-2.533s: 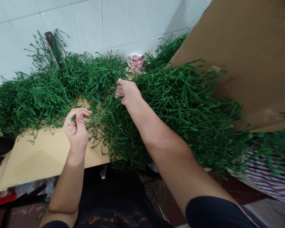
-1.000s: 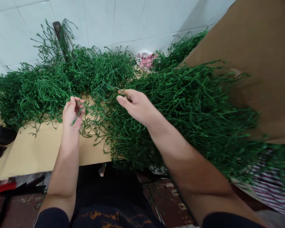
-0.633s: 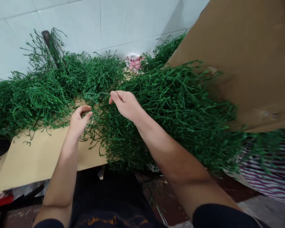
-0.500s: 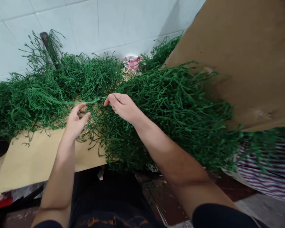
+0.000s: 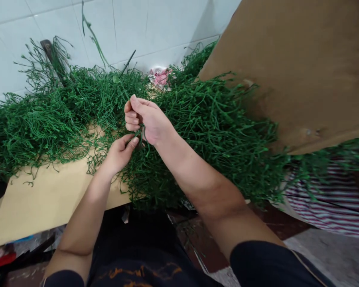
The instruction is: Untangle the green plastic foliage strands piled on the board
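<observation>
Many thin green plastic stems lie in tangled heaps, one heap point(image 5: 56, 115) on the left and a bigger one point(image 5: 209, 127) on the right. My left hand point(image 5: 121, 153) pinches a green stem between thumb and fingers, just below my right hand. With curled fingers, my right hand point(image 5: 143, 117) grips a thin green stem piece point(image 5: 124, 89) that rises from its fingertips. Above the left heap, a blurred green strand point(image 5: 94, 38) shows against the wall.
Tan board point(image 5: 48, 195) lies under the heaps. A large brown cardboard sheet point(image 5: 299, 71) stands at the right. Behind are a white tiled wall point(image 5: 131, 28) and a pink and white item point(image 5: 160, 77). Striped cloth point(image 5: 332, 195) shows at lower right.
My left hand has moved right and closed on a stem. My right hand has risen slightly, its fingers curled. The strand against the wall and the upright piece have appeared.
</observation>
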A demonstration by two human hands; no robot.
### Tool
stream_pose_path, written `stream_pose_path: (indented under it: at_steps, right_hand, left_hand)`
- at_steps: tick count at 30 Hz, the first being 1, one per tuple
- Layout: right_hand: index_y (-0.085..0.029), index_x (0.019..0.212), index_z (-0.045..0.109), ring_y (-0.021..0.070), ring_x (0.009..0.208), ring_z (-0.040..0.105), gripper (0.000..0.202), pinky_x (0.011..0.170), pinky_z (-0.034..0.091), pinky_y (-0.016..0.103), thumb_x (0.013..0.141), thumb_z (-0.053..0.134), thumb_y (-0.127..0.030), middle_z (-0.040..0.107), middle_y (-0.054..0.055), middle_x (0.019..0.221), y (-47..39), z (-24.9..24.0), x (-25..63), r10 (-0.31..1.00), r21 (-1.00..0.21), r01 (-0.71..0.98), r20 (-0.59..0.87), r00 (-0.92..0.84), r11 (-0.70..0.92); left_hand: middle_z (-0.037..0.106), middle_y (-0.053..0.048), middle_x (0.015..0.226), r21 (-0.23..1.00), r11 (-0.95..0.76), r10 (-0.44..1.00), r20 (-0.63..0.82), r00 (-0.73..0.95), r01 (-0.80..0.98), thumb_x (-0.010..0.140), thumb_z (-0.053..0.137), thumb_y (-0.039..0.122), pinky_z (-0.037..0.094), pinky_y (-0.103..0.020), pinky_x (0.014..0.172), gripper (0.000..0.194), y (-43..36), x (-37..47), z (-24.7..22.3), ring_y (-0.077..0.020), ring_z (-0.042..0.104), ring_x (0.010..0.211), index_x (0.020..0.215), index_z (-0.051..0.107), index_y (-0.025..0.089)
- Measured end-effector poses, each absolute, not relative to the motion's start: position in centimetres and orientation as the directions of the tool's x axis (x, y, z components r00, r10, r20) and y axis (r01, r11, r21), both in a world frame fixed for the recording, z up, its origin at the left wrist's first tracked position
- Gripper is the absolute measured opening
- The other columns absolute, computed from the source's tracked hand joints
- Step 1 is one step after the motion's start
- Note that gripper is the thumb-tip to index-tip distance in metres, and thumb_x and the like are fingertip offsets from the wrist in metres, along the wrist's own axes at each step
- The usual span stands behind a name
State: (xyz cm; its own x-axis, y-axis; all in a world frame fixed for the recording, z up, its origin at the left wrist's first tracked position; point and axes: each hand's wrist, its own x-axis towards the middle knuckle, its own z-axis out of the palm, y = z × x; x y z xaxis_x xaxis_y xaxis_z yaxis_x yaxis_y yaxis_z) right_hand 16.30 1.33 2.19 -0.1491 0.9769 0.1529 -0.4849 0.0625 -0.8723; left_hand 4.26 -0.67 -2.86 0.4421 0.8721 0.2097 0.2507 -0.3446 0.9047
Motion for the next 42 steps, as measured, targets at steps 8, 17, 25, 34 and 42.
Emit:
stream_pose_path:
  at_steps: [8, 17, 25, 34, 42]
  right_hand:
    - [-0.017, 0.061, 0.036, 0.0010, 0.038, 0.017, 0.042, 0.036, 0.016, 0.014, 0.090, 0.046, -0.046, 0.019, -0.010, 0.047, 2.9, 2.3, 16.1, 1.000, -0.847, -0.532, 0.016, -0.012, 0.007]
    - [-0.018, 0.062, 0.029, 0.0016, 0.036, 0.009, 0.039, 0.036, 0.007, 0.015, 0.097, 0.031, -0.034, 0.016, -0.010, 0.044, 6.3, 3.5, 20.7, 0.954, -0.754, -0.647, -0.098, 0.283, 0.115]
    - [-0.020, 0.062, 0.032, 0.0034, 0.039, 0.013, 0.041, 0.037, 0.013, 0.017, 0.088, 0.048, -0.047, 0.016, -0.009, 0.049, 4.0, 4.2, 19.3, 0.989, -0.882, -0.451, 0.148, 0.012, 0.137]
    - [-0.019, 0.062, 0.032, 0.0020, 0.040, 0.013, 0.046, 0.037, 0.013, 0.016, 0.086, 0.045, -0.057, 0.017, -0.009, 0.050, 2.5, 4.4, 16.4, 0.976, -0.871, -0.483, 0.176, -0.131, 0.092]
    - [-0.020, 0.063, 0.034, 0.0028, 0.039, 0.016, 0.045, 0.036, 0.017, 0.017, 0.084, 0.048, -0.057, 0.018, -0.009, 0.049, 5.0, 3.3, 17.3, 0.985, -0.880, -0.448, 0.172, 0.007, 0.157]
  left_hand:
    - [0.044, 0.003, 0.052, 0.817, -0.335, 0.926, 0.194, 0.324, 0.469, 0.091, 0.035, 0.044, 0.032, -0.024, 0.051, 0.036, -1.9, 4.3, -3.7, -0.0101, 0.041, 0.049, 0.064, 0.040, 0.020]
    - [0.045, 0.002, 0.052, 0.648, -0.472, 0.847, 0.144, 0.512, 0.597, 0.092, 0.026, 0.042, 0.035, -0.025, 0.056, 0.044, -5.8, 3.2, -2.6, -0.0114, 0.045, 0.052, 0.057, 0.040, 0.020]
    - [0.053, -0.014, 0.122, 0.541, -0.448, 0.894, 0.266, 0.361, 0.712, 0.075, 0.063, 0.042, 0.044, -0.045, 0.094, 0.051, -2.0, 1.3, -3.1, -0.0261, 0.055, 0.107, 0.118, 0.051, 0.017]
    - [0.061, -0.006, 0.094, 0.739, -0.486, 0.874, 0.395, 0.283, 0.467, 0.082, 0.053, 0.047, 0.046, -0.032, 0.080, 0.040, -0.6, 3.6, -1.9, -0.0174, 0.058, 0.086, 0.108, 0.055, 0.017]
    - [0.043, 0.002, 0.057, 0.832, -0.404, 0.905, 0.301, 0.302, 0.381, 0.088, 0.038, 0.031, 0.034, -0.026, 0.058, 0.029, -2.2, 4.4, -2.9, -0.0115, 0.041, 0.057, 0.061, 0.042, 0.020]
